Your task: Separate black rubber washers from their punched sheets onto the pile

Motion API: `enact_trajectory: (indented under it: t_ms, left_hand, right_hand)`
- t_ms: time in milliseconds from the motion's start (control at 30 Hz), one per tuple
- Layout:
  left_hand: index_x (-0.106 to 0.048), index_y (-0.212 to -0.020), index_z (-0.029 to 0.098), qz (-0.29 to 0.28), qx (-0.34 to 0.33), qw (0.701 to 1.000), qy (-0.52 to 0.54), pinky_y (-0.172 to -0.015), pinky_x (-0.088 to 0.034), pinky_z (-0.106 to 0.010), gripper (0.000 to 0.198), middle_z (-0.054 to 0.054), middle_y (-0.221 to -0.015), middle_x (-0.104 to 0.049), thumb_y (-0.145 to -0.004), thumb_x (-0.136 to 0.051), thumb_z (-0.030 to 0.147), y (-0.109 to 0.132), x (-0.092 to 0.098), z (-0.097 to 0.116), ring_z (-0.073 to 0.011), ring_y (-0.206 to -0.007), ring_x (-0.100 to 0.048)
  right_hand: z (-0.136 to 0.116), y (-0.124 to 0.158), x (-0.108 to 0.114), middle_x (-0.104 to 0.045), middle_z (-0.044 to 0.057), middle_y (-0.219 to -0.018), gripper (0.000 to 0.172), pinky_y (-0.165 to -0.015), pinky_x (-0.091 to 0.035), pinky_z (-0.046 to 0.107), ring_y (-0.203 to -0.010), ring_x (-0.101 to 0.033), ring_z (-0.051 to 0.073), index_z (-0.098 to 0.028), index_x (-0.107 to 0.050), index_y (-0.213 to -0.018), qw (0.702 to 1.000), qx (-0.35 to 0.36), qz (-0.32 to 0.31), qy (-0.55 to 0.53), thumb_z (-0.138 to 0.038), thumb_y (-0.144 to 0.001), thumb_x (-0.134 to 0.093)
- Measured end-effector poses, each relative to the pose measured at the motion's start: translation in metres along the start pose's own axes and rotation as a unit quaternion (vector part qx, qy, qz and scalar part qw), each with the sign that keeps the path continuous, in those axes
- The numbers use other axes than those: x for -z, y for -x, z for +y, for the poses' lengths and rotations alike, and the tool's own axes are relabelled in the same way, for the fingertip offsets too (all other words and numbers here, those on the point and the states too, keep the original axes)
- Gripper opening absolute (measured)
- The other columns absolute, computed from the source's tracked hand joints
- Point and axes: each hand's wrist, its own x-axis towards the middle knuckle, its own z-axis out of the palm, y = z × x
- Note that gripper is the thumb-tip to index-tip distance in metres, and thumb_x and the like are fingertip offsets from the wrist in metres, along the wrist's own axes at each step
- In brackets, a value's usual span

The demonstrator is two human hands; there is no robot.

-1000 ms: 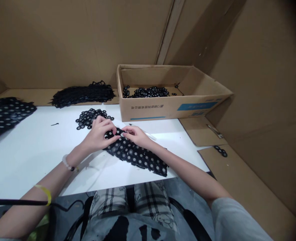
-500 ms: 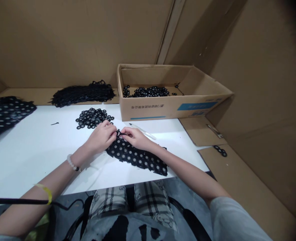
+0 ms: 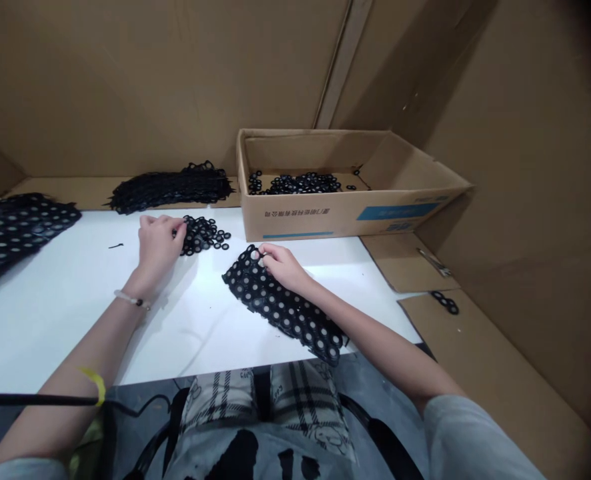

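Observation:
My right hand (image 3: 284,267) pinches the upper edge of a black rubber sheet (image 3: 280,303) with rows of round holes. The sheet lies slantwise on the white tabletop (image 3: 185,333), and my right forearm covers part of its right side. My left hand (image 3: 159,241) is at the left side of a heap of small black rings (image 3: 203,235). Its fingers are curled with the tips together at the heap; whatever is between them is too small to make out.
Behind the heap lies a stack of black strips (image 3: 170,188). Another holed black sheet (image 3: 18,230) is at the far left. An open cardboard box (image 3: 303,217) holds more rings. Tweezers (image 3: 433,262) and a few joined rings (image 3: 444,303) lie on cardboard at right.
My left hand has left the sheet and moved left to the ring heap. My right hand has stayed on the sheet, which has turned slightly. The white pen no longer shows.

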Motion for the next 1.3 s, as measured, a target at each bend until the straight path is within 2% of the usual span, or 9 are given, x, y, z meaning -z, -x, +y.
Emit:
enact_trajectory:
  t_ms: [133,233,367,467,567,667,800,1000,1300]
  left_hand:
    - [-0.069,-0.112,0.024,0.008,-0.002,0.998,-0.063,-0.086,-0.034,-0.049,0.034,-0.012,-0.111,-0.062,-0.09,-0.046,0.036,0.006,-0.006,0.001,-0.0361,-0.107,-0.039]
    - [-0.063,-0.122,0.023,0.007,-0.057,0.998,-0.041,-0.089,-0.034,-0.049,0.037,-0.012,-0.116,-0.06,-0.09,-0.047,0.035,0.012,-0.005,0.015,-0.0346,-0.108,-0.04]
    - [-0.063,-0.118,0.021,-0.124,-0.16,0.976,0.079,-0.093,-0.037,-0.045,0.036,-0.008,-0.106,-0.067,-0.092,-0.047,0.04,0.022,-0.003,0.037,-0.0272,-0.102,-0.047]
    - [-0.063,-0.113,0.02,-0.214,-0.153,0.951,0.162,-0.092,-0.041,-0.041,0.036,-0.007,-0.108,-0.068,-0.092,-0.047,0.044,0.03,-0.006,0.048,-0.0254,-0.102,-0.051]
    - [-0.065,-0.092,0.019,-0.275,-0.122,0.924,0.237,-0.08,-0.046,-0.035,0.031,-0.005,-0.092,-0.069,-0.09,-0.049,0.045,0.034,-0.009,0.054,-0.022,-0.088,-0.058]
    - [-0.061,-0.097,0.019,-0.221,-0.113,0.931,0.269,-0.076,-0.047,-0.033,0.026,-0.004,-0.093,-0.066,-0.089,-0.052,0.042,0.035,-0.008,0.057,-0.0196,-0.085,-0.059]
    - [-0.062,-0.087,0.02,-0.122,-0.221,0.95,0.183,-0.084,-0.043,-0.036,0.022,-0.005,-0.089,-0.064,-0.089,-0.055,0.041,0.035,-0.004,0.057,-0.0212,-0.089,-0.052]
    - [-0.058,-0.076,0.019,-0.155,-0.287,0.936,0.132,-0.079,-0.042,-0.035,0.028,-0.005,-0.078,-0.061,-0.09,-0.054,0.044,0.036,0.0,0.056,-0.0211,-0.083,-0.048]
    - [-0.052,-0.084,0.02,-0.253,-0.227,0.93,0.142,-0.075,-0.041,-0.035,0.031,-0.004,-0.082,-0.055,-0.096,-0.036,0.043,0.039,0.005,0.062,-0.0222,-0.086,-0.048]
  right_hand:
    - [0.0,0.0,-0.001,-0.053,-0.003,-0.063,0.03,-0.063,-0.038,0.024,-0.063,-0.052,0.013,-0.021,-0.064,-0.096,1.0,-0.003,-0.02,-0.008,-0.017,-0.079,-0.039]
    - [0.005,-0.003,-0.004,-0.057,-0.002,-0.073,0.033,-0.057,-0.037,0.022,-0.06,-0.053,0.01,-0.021,-0.064,-0.101,0.997,-0.027,-0.037,-0.066,-0.017,-0.08,-0.038]
    - [0.008,-0.007,-0.007,-0.06,0.0,-0.076,0.027,-0.052,-0.036,0.021,-0.057,-0.049,0.009,-0.019,-0.063,-0.103,0.988,-0.068,-0.065,-0.121,-0.029,-0.082,-0.05]
    - [0.009,-0.008,-0.008,-0.054,-0.004,-0.066,0.034,-0.054,-0.036,0.022,-0.056,-0.047,0.009,-0.016,-0.062,-0.102,0.986,-0.05,-0.081,-0.134,-0.035,-0.074,-0.066]
    - [0.008,-0.008,-0.008,-0.047,-0.007,-0.057,0.037,-0.051,-0.031,0.022,-0.051,-0.041,0.008,-0.016,-0.062,-0.104,0.986,-0.041,-0.086,-0.139,-0.035,-0.073,-0.069]
    - [0.007,-0.007,-0.008,-0.05,-0.006,-0.057,0.034,-0.047,-0.027,0.022,-0.047,-0.037,0.007,-0.016,-0.063,-0.105,0.982,-0.051,-0.095,-0.158,-0.034,-0.076,-0.066]
    - [0.007,-0.006,-0.007,-0.057,-0.003,-0.064,0.035,-0.045,-0.026,0.022,-0.046,-0.037,0.007,-0.017,-0.064,-0.109,0.977,-0.062,-0.105,-0.178,-0.034,-0.078,-0.064]
    - [0.002,-0.004,-0.006,-0.067,0.003,-0.077,0.031,-0.055,-0.039,0.024,-0.06,-0.052,0.011,-0.013,-0.07,-0.103,0.976,-0.006,-0.132,-0.173,-0.032,-0.079,-0.064]
    - [0.002,-0.004,-0.006,-0.075,0.007,-0.096,0.026,-0.083,-0.051,0.035,-0.091,-0.067,0.022,-0.016,-0.076,-0.094,0.976,0.011,-0.127,-0.175,-0.03,-0.074,-0.067]
